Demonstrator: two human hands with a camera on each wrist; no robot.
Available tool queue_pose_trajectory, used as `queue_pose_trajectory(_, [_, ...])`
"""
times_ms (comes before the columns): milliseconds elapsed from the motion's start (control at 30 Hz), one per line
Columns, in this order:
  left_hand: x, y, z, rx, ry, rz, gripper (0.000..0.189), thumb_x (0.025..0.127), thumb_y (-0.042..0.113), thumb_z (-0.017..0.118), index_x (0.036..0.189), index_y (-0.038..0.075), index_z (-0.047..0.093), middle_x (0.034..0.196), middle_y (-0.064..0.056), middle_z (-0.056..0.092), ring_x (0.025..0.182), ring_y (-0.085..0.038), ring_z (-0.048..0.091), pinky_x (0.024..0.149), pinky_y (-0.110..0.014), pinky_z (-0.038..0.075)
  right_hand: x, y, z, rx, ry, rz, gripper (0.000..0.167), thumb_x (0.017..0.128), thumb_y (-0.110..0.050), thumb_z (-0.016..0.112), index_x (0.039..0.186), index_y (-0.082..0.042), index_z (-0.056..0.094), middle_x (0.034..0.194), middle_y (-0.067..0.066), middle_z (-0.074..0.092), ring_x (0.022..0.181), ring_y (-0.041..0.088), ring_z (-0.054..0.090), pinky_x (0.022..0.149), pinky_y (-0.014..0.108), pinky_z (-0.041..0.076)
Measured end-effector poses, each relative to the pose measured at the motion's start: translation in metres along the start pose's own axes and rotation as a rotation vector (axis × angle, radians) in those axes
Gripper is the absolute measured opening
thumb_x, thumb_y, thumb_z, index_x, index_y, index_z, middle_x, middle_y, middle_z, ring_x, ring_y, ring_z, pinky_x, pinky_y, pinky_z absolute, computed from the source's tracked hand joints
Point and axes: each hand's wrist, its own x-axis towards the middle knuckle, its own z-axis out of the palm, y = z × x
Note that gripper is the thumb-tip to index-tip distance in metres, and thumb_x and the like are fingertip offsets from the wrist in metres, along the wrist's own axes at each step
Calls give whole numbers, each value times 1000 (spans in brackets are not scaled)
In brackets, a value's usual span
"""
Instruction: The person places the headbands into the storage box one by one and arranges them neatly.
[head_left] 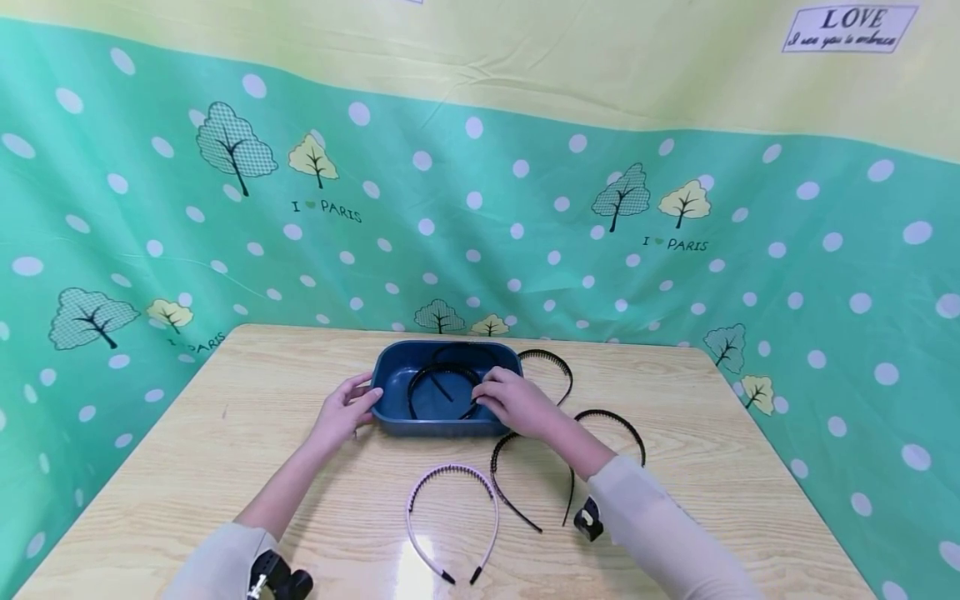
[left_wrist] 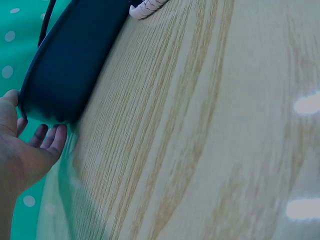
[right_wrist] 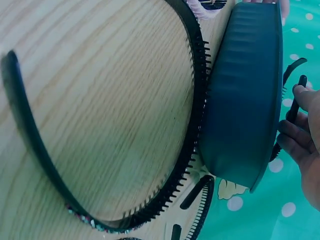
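Note:
A blue plastic bin (head_left: 450, 428) sits near the table's far edge. At its left end, my left hand (head_left: 347, 408) holds the rim, thumb on top and the other fingers against the outside wall (left_wrist: 50, 112). My right hand (head_left: 517, 402) is over the bin's right side and pinches one end of a black toothed headband (head_left: 411, 392). The right wrist view shows that headband's tip (right_wrist: 302, 82) between thumb and fingers. Another black headband (head_left: 442, 388) lies in the bin behind it; part of it is hidden.
A lilac headband (head_left: 409, 508) lies in front of the bin. Black headbands lie to the right: one (head_left: 566, 367) beside the bin, another (head_left: 517, 504) nearer, and one (head_left: 626, 423) partly under my right forearm. A dotted curtain (head_left: 480, 225) hangs behind the wooden table (head_left: 277, 383).

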Motion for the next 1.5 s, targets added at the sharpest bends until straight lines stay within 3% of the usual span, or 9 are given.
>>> queue_pose_trajectory(567, [0,-1,0,3,4,12,61,92,38,58,141,8,38,133,-24,47,109,-23,58,85,-31,56,7,-11,8,0,-21,-8,14,93,-18,58,101,-15,70,98,0,59,85,11,56,73,23,51])
queue_pose_trajectory(1200, [-1,1,-1,-2,-1,17,61,93,36,56,143,8,36,135,-25,46,117,-32,54,87,-31,55,16,-15,20,38,-98,64,17,95,-21,56,105,-17,69,100,-2,59,87,10,56,73,22,50])
queue_pose_trajectory(1500, [-1,1,-1,5,-8,19,63,93,39,56,143,8,35,136,-25,46,119,-33,52,88,-32,55,16,-16,24,28,-70,46,15,93,-20,58,103,-18,70,98,-2,59,86,9,56,72,21,51])
